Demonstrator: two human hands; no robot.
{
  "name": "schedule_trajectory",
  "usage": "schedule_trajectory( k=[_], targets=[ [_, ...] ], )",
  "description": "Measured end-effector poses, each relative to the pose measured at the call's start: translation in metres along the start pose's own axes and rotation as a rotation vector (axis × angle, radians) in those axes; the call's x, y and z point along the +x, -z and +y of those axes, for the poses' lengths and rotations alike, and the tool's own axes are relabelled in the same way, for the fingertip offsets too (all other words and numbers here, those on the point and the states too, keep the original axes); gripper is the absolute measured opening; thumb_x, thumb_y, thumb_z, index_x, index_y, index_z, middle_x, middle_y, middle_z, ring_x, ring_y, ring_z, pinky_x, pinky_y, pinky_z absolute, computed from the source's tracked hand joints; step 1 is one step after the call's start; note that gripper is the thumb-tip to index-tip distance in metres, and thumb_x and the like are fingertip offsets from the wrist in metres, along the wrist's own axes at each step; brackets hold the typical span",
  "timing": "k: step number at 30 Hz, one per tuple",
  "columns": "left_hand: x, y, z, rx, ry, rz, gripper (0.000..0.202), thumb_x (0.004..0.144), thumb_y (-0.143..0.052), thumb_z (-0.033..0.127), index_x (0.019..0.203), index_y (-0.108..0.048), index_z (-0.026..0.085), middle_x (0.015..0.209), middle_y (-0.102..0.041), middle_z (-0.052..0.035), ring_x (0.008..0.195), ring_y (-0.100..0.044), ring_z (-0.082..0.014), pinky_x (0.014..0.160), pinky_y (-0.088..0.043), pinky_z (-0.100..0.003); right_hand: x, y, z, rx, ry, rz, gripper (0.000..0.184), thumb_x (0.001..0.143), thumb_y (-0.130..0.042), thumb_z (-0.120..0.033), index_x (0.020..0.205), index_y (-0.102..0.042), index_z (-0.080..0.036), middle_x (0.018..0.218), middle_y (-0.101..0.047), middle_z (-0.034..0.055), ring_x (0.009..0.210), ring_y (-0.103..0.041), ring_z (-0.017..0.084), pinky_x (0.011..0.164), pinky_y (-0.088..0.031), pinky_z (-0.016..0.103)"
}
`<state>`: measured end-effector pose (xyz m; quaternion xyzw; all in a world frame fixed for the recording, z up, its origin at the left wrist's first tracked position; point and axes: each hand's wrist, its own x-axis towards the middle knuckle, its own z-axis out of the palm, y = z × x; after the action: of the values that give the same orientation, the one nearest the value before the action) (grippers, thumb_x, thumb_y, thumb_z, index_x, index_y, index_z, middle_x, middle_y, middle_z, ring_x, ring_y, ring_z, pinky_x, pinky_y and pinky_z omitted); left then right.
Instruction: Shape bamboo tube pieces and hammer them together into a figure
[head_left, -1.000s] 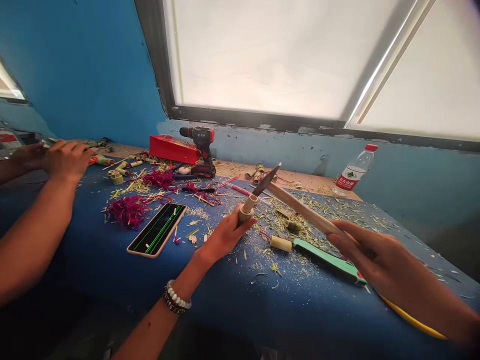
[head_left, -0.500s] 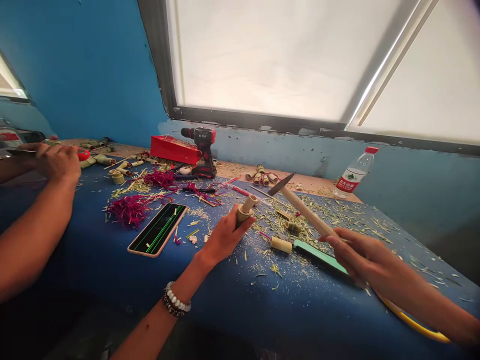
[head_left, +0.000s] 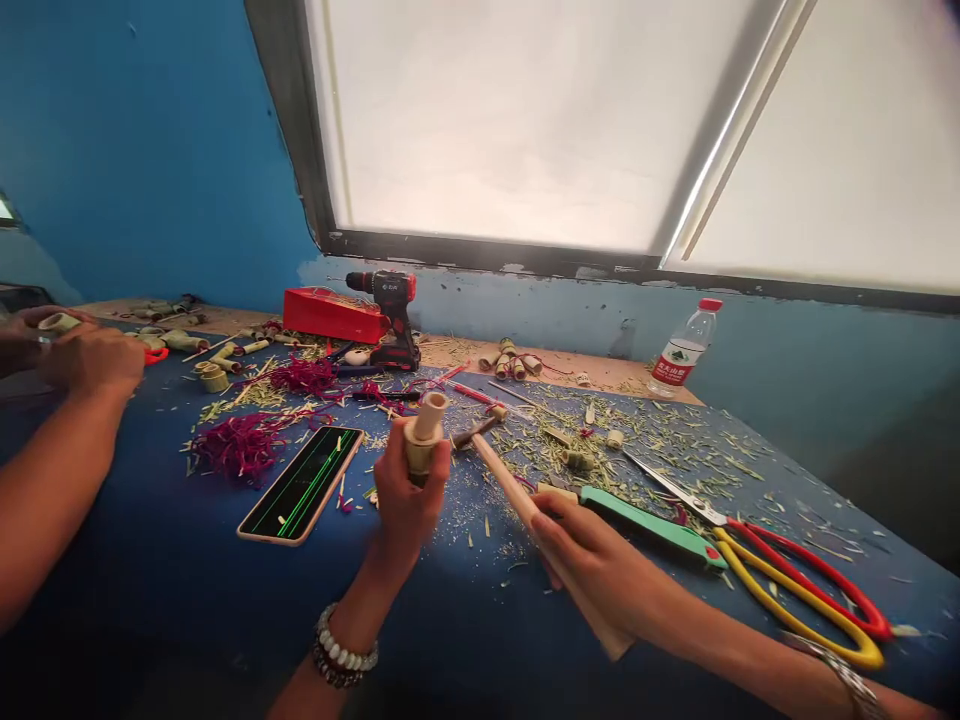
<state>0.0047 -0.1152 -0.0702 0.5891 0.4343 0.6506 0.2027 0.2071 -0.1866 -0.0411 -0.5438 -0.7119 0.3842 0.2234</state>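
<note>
My left hand (head_left: 405, 490) grips upright a short bamboo section with a pale tube (head_left: 429, 416) sticking out of its top. My right hand (head_left: 592, 570) is closed around the wooden handle (head_left: 510, 490) of a small pick hammer, whose metal head (head_left: 474, 432) points left, close beside the bamboo piece. The hammer's lower handle end extends past my right hand, over the blue-covered table (head_left: 180, 560). Just beyond my right hand lies a green-handled tool (head_left: 652, 525).
Long scissors with red and yellow handles (head_left: 795, 585) lie at right among bamboo shavings. A phone (head_left: 300, 485), magenta fibres (head_left: 240, 447), a cordless drill (head_left: 391, 320), a red case (head_left: 334, 315) and a water bottle (head_left: 682, 350) stand around. A co-worker's hands (head_left: 82, 350) hold a bamboo piece at left.
My left hand has raised the bamboo piece upright. The hammer has swung down and left, nearer it. The view has shifted, bringing the scissors into sight. The co-worker's hands have moved left.
</note>
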Motion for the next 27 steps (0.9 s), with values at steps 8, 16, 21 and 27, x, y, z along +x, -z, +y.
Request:
schedule_trajectory(
  k=[8,16,21,27],
  targets=[
    [0.004,-0.006,0.010,0.205,-0.125,-0.470,0.021,0.086,-0.057,0.041,0.087,-0.051,0.021,0.061,-0.048,0.0046,0.052,-0.043,-0.0111,0.052,-0.032,-0.025,0.031,0.039,-0.039,-0.202,0.321,0.184,0.053,0.098,-0.042,-0.056,0.139,-0.036,-0.022,0.082,-0.065,0.0022,0.057,-0.056,0.016,0.053,-0.041,0.029],
    [0.004,-0.002,0.005,0.191,-0.116,-0.634,0.031,0.086,-0.061,0.051,0.092,-0.059,0.020,0.067,-0.054,0.0036,0.059,-0.044,-0.0114,0.058,-0.035,-0.024,0.053,0.045,-0.038,-0.439,0.500,0.023,0.028,0.103,-0.040,-0.043,0.104,-0.057,-0.020,0.065,-0.057,-0.0024,0.056,-0.049,0.012,0.053,-0.036,0.026],
    [0.004,-0.005,0.001,0.220,-0.187,-0.716,0.032,0.087,-0.060,0.051,0.090,-0.057,0.019,0.065,-0.050,0.0051,0.057,-0.039,-0.0102,0.055,-0.031,-0.024,0.044,0.070,-0.042,-0.626,0.589,-0.172,0.022,0.104,-0.044,-0.038,0.106,-0.055,-0.018,0.078,-0.062,0.0007,0.062,-0.055,0.012,0.056,-0.038,0.026],
    [0.002,-0.006,-0.001,0.287,-0.277,-0.737,0.035,0.086,-0.062,0.053,0.090,-0.056,0.019,0.067,-0.057,0.0037,0.057,-0.045,-0.0109,0.054,-0.031,-0.024,0.039,0.071,-0.042,-1.301,0.869,-0.100,0.017,0.102,-0.038,-0.011,0.109,-0.053,-0.011,0.083,-0.058,0.0042,0.064,-0.052,0.015,0.049,-0.030,0.030]
  ],
)
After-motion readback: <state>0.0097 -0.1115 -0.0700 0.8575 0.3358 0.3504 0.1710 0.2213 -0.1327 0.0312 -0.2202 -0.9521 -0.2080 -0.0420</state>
